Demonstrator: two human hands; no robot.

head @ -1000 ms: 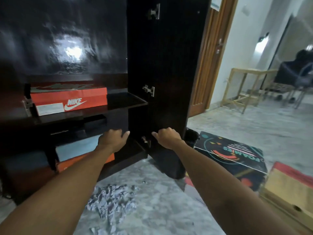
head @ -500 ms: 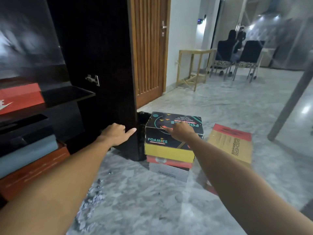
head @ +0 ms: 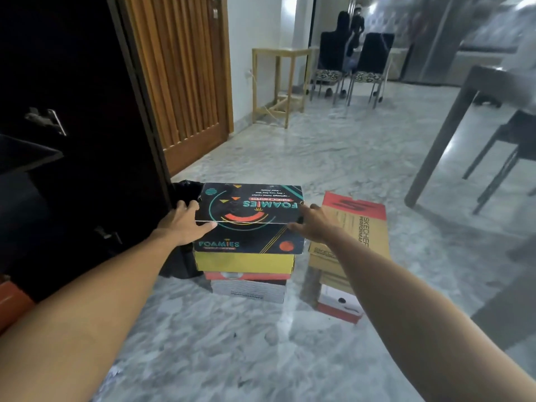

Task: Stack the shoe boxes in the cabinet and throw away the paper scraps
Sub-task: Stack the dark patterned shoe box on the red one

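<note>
A black Foamies shoe box (head: pixel 249 216) with a yellow base tops a stack on the marble floor, over a red-and-white box (head: pixel 249 288). My left hand (head: pixel 182 224) grips the box's left end, thumb along the front edge of the lid. My right hand (head: pixel 313 224) grips its right end. Beside the stack on the right sits a brown Skechers box (head: pixel 362 227) on another red-and-white box (head: pixel 339 306). The dark cabinet (head: pixel 72 111) stands at the left with its door open. Crumpled paper scraps (head: pixel 111 375) show faintly at the bottom left.
A black bin or bag (head: pixel 185 187) sits behind the stack against the cabinet door. A wooden slatted door (head: pixel 179 68) is behind it. A dark table leg (head: pixel 435 140) and chair stand at the right. A small wooden table (head: pixel 278 82) and two chairs are farther back.
The view swung right from the cabinet shelves to the box stack. Both hands left the cabinet and now hold the two ends of the Foamies box.
</note>
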